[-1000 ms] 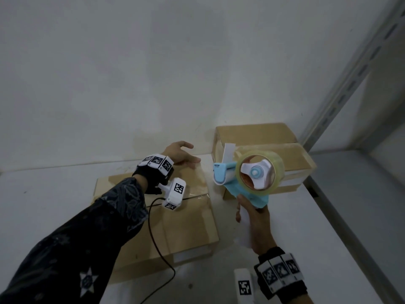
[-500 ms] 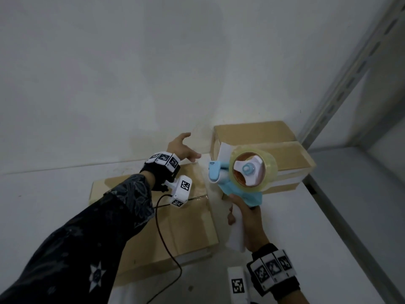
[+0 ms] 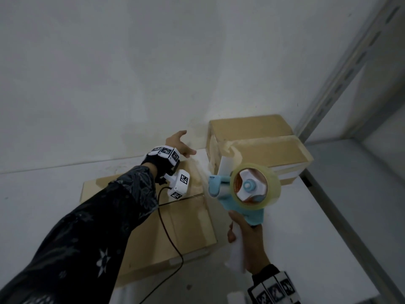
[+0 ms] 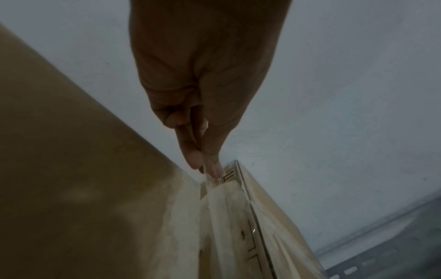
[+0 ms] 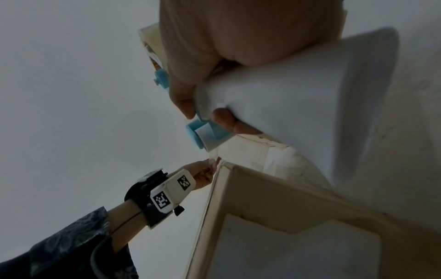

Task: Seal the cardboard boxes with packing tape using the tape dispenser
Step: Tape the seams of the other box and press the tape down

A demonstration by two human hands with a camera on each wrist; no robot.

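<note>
My right hand (image 3: 246,234) grips the white handle of a blue tape dispenser (image 3: 232,194) that carries a clear tape roll (image 3: 255,186), held above the table's middle. In the right wrist view its fingers (image 5: 183,102) wrap that handle (image 5: 298,90). My left hand (image 3: 183,148) is raised near the wall and pinches the free end of the tape. The left wrist view shows thumb and finger (image 4: 208,167) closed on the clear strip (image 4: 224,217). The strip runs from the dispenser's mouth up to that hand. A flat cardboard box (image 3: 188,222) lies below both hands.
Two more cardboard boxes (image 3: 252,128) (image 3: 271,153) stand against the wall at the back right, the nearer one taped along its edges. A grey metal shelf upright (image 3: 341,84) rises at the right. The white table (image 3: 306,238) ends at the right beside it.
My left hand has lifted off the flat box and moved up towards the wall, drawing tape out. The dispenser has shifted slightly and its roll has turned.
</note>
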